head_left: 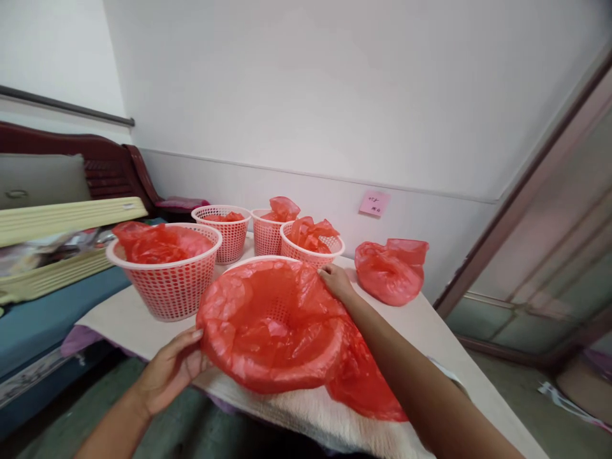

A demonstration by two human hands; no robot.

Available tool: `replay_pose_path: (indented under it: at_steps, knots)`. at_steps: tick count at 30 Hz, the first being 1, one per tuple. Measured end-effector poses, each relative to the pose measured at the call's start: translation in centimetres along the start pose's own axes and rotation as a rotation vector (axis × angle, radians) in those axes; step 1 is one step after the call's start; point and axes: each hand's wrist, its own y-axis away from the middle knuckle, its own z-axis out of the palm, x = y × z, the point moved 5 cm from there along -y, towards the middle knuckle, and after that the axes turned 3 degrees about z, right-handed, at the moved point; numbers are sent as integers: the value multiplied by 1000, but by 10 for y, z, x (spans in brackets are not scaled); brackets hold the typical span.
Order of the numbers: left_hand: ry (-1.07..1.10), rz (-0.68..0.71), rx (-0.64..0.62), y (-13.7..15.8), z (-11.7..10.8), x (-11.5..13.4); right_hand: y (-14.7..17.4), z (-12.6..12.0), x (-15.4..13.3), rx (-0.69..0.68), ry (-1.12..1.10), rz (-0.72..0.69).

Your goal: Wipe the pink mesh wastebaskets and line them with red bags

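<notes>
A red plastic bag (268, 357) lines a white mesh basket (280, 310) at the table's near side, its edge folded outward over most of the rim. The basket tilts toward me, and its holes show faintly through the film. At the far right of the rim, my right hand (338, 285) pinches the bag's edge. My left hand (178, 368) grips the bag-covered left side, thumb on top and fingers lower down. Beneath my right forearm, more red plastic (366, 376) lies on the table, partly hidden.
Several white mesh baskets holding red bags stand behind, including a left basket (174, 290) and a back-right basket (310, 256). A loose red bag (392, 274) sits near the wall on the table (471, 376). A pink note (374, 203) is on the wall.
</notes>
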Motion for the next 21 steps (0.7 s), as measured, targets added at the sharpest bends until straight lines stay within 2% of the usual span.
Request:
replay_pose_path:
  at_steps: [3,5,7,10,12,15,18,21]
  knots:
    - [-412,110,84,-27,-21,37,-2,2,2,-8,-8,3]
    - [-550,159,98,-48,-19,66,0,3,2,-8,-14,0]
    - [-700,239,72,-70,-1,93,1,2,2,-4,-18,-1]
    - [-987,380,24,-101,45,116,4,1,0,2,-15,-2]
    - [-1158,440,-60,-118,78,116,6,0,-4,4,-6,-9]
    - [-1375,439,-210,-133,115,99,12,-1,-9,16,9,-22]
    - [-1531,386,-270,-135,129,81,17,-2,-12,31,17,-24]
    - [-1576,344,-277,-131,128,75,20,-4,-12,38,19,-24]
